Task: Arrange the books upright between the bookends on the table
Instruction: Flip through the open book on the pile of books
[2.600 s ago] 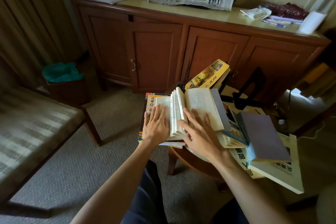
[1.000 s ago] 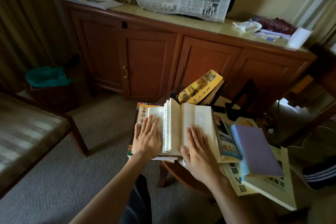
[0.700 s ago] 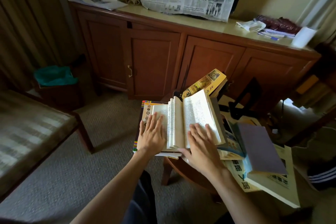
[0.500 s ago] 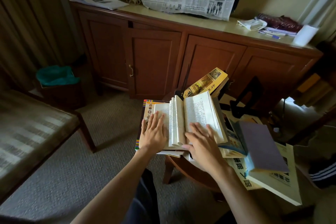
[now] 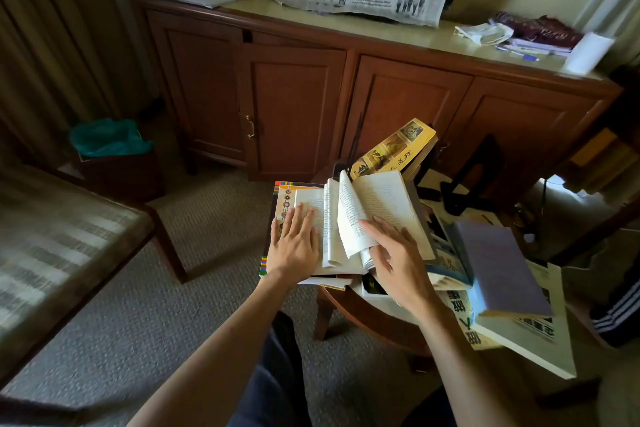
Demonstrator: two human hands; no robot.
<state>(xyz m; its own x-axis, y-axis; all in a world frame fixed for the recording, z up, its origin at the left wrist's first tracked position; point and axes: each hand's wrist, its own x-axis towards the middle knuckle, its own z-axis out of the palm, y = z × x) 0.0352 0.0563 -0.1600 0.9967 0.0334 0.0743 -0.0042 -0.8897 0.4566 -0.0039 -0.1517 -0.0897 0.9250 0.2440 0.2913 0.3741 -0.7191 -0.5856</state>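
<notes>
1. Paper pages are fanning up from the open book (image 5: 349,218), which is lying face-up on a stack at the near-left edge of the round wooden table (image 5: 360,308); under it a book with a multicoloured border (image 5: 281,198) is sticking out to the left.
2. Flat on the left-hand page, the left hand (image 5: 294,246) is pressing down with straight, slightly spread fingers and gripping nothing.
3. Just to its right, the right hand (image 5: 394,260) is working at the lower corner of the curled pages; its thumb seems to be under the curl with the fingers loosely extended above, though the page edge is hiding the contact, so a true pinch is not certain.
4. Judging by this, the step in hand is leafing through or flattening the book, not yet standing any volume up; none of the books is upright.
5. Further right, a yellow illustrated book (image 5: 394,149) is leaning tilted behind the open one, a purple-grey book (image 5: 498,267) is lying on a white large-print book (image 5: 533,333), and a black bookend (image 5: 474,177) is standing at the table's far side.
6. Next, the move is likely calling for closing the open book, gripping it by spine and fore-edge, and setting it on its bottom edge against that bookend without toppling the leaning yellow one.
</notes>
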